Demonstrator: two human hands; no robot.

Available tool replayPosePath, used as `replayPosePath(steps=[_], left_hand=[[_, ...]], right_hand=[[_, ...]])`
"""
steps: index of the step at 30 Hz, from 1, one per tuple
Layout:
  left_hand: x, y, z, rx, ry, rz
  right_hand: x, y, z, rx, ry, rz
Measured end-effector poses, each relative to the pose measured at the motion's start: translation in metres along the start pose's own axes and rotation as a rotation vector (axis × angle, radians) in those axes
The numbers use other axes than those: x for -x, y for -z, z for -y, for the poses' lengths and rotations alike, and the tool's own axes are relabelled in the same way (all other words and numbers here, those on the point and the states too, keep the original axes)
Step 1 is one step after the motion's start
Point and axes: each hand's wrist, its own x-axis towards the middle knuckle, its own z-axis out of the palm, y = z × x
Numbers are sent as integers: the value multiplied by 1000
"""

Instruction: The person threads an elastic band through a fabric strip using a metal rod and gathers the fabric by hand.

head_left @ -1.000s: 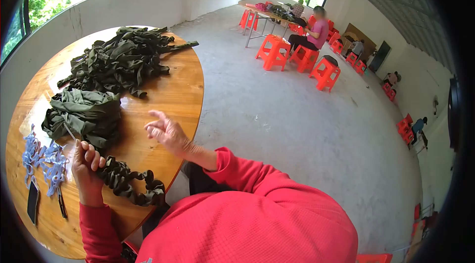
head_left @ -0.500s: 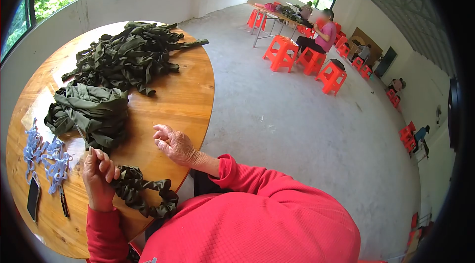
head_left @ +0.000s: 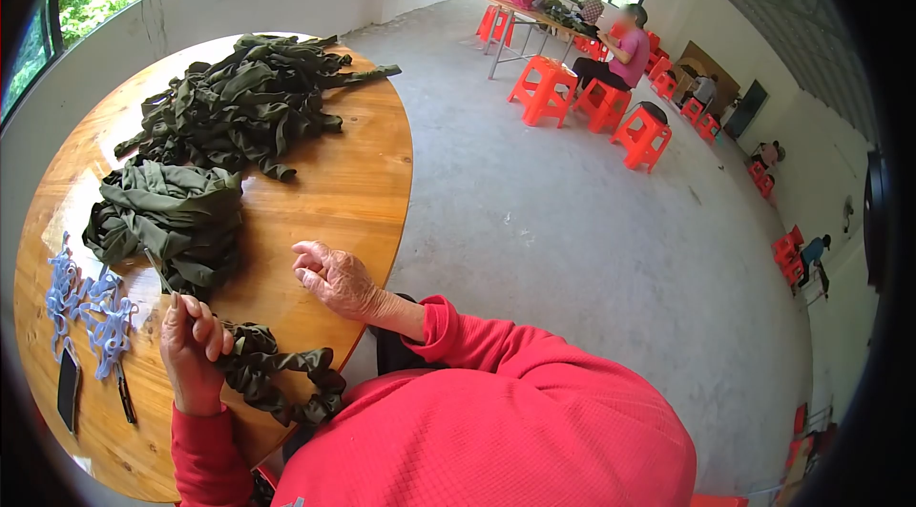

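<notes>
My left hand [head_left: 196,354] is closed, its thumb and fingers pinching a thin pointed metal tool [head_left: 156,269] whose exact kind I cannot tell. Next to that hand a dark green gathered fabric strip [head_left: 272,369] curls over the table edge toward my lap; whether the fingers also grip it is hidden. My right hand [head_left: 334,280] rests at the table's right side with fingers curled in, and anything inside them is out of sight. Ahead of my left hand lies a bundle of dark green fabric [head_left: 172,216], with a larger heap of green strips [head_left: 248,106] behind it.
On the round wooden table [head_left: 353,211], light blue elastic loops [head_left: 105,316] lie at the left, near a phone [head_left: 69,388] and a black pen [head_left: 125,394]. Red stools [head_left: 544,92] stand across the floor. A person in pink [head_left: 630,59] sits at another table [head_left: 506,6].
The view has shifted slightly. My left hand and the fabric strip have barely moved; the right hand keeps its curled pose.
</notes>
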Motion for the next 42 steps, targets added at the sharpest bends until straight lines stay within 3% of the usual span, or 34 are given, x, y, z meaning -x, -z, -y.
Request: replayPosePath(steps=[42], left_hand=[[3,0,3,-29,39,3]], right_hand=[[-1,4,7,-57,-126,64]])
